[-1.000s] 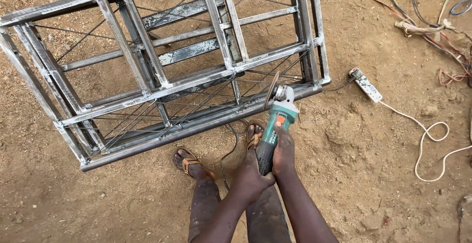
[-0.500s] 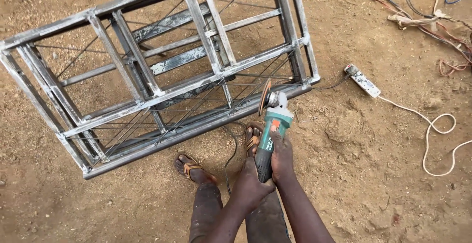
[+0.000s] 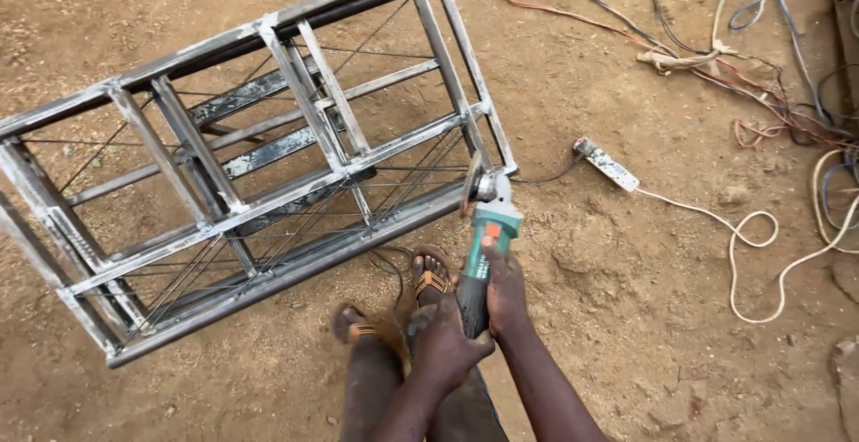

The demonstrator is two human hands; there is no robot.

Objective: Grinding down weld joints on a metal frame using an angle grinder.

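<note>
A welded metal frame of grey square tubing lay tilted on the bare dirt ground, filling the left and middle of the view, its long axis running from the lower left up toward the upper right. Thin rods crossed between its bars. Below its near lower rail, two sandalled feet stood on the dirt, the left sandal just beside the rail and the right sandal a little further right.

The left hand was clenched around the rear grip of a green angle grinder. The right hand was clasped on the body just ahead of it, thumb lying along the casing, so the right hand was nearer the working end. The grinder's long axis ran from the hands up and away from the person, almost at a right angle to the frame's near rail. Its disc sat at the frame's right-hand end, touching or very nearly touching the corner upright; contact could not be told for certain. The frame thus lay ahead and to the left of both hands.

Right of the grinder, a white power strip lay on the dirt, a pale cord looping away from it. Tangled cables crossed the upper right.
</note>
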